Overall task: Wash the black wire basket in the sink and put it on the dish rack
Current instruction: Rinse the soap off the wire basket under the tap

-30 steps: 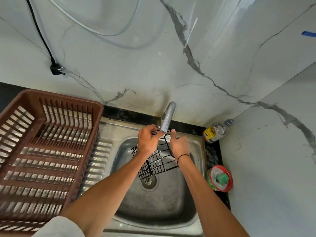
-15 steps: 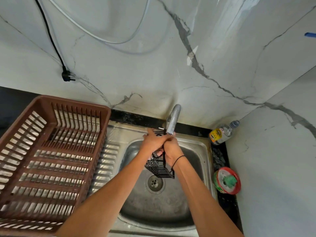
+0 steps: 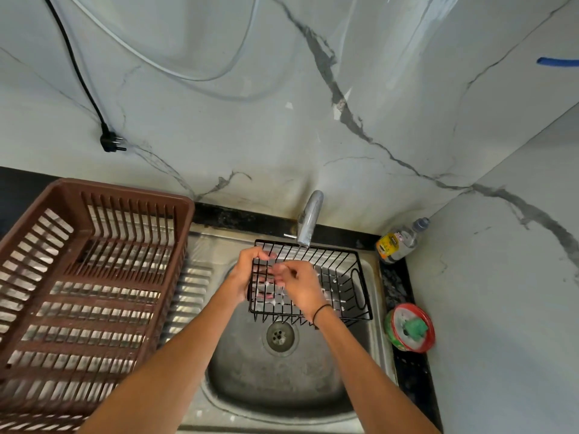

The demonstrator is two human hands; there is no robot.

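The black wire basket is held open-side up over the steel sink, right under the tap. My left hand grips its left end wall, fingers curled through the wires. My right hand is inside the basket with its fingers pressed on the wires near the left hand; I cannot tell whether it grips them. A brown slatted dish rack stands on the drainboard to the left, with nothing in it.
A clear bottle with a yellow label lies on the black counter at the right of the sink. Below it sits a round red-rimmed tub with a green scrubber. A black plug hangs on the marble wall.
The basket has turned from on-edge between both hands to flat and open-side up under the tap. My right hand has moved inside it.
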